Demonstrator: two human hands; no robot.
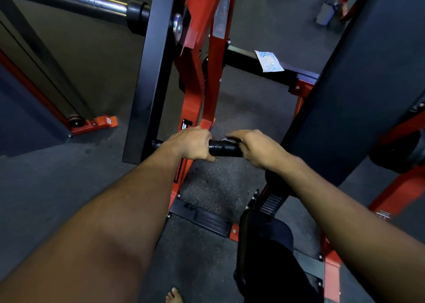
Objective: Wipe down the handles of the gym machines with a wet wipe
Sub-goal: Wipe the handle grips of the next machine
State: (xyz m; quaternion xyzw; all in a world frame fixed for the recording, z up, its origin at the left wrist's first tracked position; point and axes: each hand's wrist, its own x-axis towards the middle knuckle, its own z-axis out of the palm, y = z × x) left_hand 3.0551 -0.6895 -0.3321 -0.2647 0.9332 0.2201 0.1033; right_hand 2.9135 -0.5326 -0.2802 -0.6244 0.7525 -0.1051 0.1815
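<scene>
Speckled floor (220, 183) lies open below both hands gripping the handle (224, 148).

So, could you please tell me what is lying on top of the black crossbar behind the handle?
A white and blue wipe packet lies on the black crossbar, overhanging its edge. Whatever is under the packet is covered.

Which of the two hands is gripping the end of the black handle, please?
The right hand grips the end of the black handle; the left hand holds it nearer the machine frame.
</scene>
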